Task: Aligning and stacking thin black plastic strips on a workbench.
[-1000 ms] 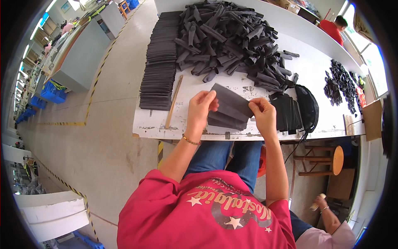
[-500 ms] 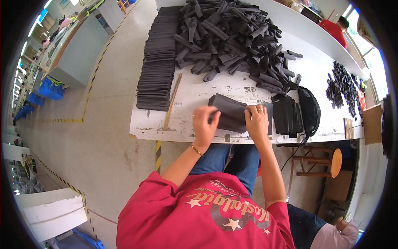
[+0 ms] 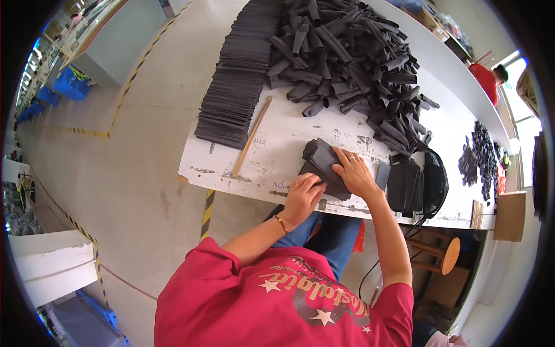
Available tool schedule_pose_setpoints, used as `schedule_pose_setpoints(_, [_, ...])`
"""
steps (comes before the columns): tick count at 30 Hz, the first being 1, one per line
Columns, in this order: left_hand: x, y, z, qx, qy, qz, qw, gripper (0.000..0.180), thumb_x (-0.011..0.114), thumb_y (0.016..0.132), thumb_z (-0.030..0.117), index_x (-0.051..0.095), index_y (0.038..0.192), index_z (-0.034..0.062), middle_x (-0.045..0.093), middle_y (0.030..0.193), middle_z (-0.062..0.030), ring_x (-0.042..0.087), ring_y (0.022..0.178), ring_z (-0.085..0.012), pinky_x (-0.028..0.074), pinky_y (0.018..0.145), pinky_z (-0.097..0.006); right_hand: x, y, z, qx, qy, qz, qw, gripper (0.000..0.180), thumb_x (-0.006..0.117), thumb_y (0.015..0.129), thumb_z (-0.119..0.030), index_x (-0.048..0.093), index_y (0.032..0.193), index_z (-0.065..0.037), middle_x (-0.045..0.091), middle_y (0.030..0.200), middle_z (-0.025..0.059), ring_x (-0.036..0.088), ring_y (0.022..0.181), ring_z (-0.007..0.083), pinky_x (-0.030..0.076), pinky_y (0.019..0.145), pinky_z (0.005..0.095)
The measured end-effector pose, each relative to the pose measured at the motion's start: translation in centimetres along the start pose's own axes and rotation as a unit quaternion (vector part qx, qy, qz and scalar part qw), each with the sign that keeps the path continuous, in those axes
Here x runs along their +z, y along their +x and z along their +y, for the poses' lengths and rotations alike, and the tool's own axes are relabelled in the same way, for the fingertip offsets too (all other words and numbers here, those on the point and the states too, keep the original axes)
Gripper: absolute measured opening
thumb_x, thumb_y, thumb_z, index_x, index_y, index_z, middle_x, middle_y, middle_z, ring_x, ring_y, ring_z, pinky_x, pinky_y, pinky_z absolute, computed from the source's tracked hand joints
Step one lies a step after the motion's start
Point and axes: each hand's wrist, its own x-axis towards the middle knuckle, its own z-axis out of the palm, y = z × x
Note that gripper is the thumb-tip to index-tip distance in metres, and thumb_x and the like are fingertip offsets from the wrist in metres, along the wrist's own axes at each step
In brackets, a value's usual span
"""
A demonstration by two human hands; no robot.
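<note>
Status from my feed: both hands are down on one dark grey fabric piece point(image 3: 325, 168) lying flat on the white worktop point(image 3: 289, 139), near its front edge. Left hand point(image 3: 304, 196) is pressed on the piece's near end, fingers curled down onto it; I can't tell if it's pinching or just pressing. Right hand point(image 3: 354, 174) lies flat and spread on the far-right side of the same piece, no closed grip, just holding it down.

Progress, as I judge it:
- Done: a long row of flattened pieces point(image 3: 234, 87) is stacked left of the piece in hand, running away along the worktop's left edge. A smaller upright batch of dark pieces point(image 3: 404, 185) sits just right of the right hand, touching a black bag-like thing point(image 3: 435, 182).
- Left: a big loose heap of rolled dark tubes point(image 3: 347, 52) sits beyond the piece in hand, clearly more than half the stock by look.
- A wooden stick point(image 3: 250, 139) lies between the flat row and the piece in hand, untouched.

Current piece looks mid-flattening, not yet on either stack. Call it early-to-middle of the batch. Another small dark pile point(image 3: 483, 156) sits far right; can't tell what it is.
</note>
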Motion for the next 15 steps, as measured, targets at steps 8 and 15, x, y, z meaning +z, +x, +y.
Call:
schedule_pose_setpoints(8, [-0.1, -0.2, -0.4, 0.008, 0.001, 0.004, 1.0, 0.019, 0.071, 0.076, 0.008, 0.069, 0.095, 0.0088, 0.059, 0.104, -0.0035, 0.055, 0.107, -0.0234, 0.046, 0.09, -0.038, -1.3, 2.5, 1.5, 0.07, 0.082, -0.082, 0.991, 0.094, 0.074, 0.072, -0.058, 0.046, 0.135, 0.005, 0.059, 0.121, 0.0278, 0.058, 0.112, 0.0382, 0.045, 0.097, 0.0418])
schedule_pose_setpoints(15, [-0.3, 0.0, -0.5, 0.003, -0.031, 0.003, 1.0, 0.016, 0.071, 0.076, 0.007, 0.068, 0.091, 0.0092, 0.06, 0.102, -0.003, 0.056, 0.106, -0.0234, 0.045, 0.091, -0.038, -3.5, 4.3, 0.9, 0.089, 0.189, -0.272, 0.939, 0.09, 0.083, 0.056, -0.051, 0.058, 0.123, 0.005, 0.066, 0.108, 0.0214, 0.062, 0.101, 0.0309, 0.048, 0.089, 0.0363])
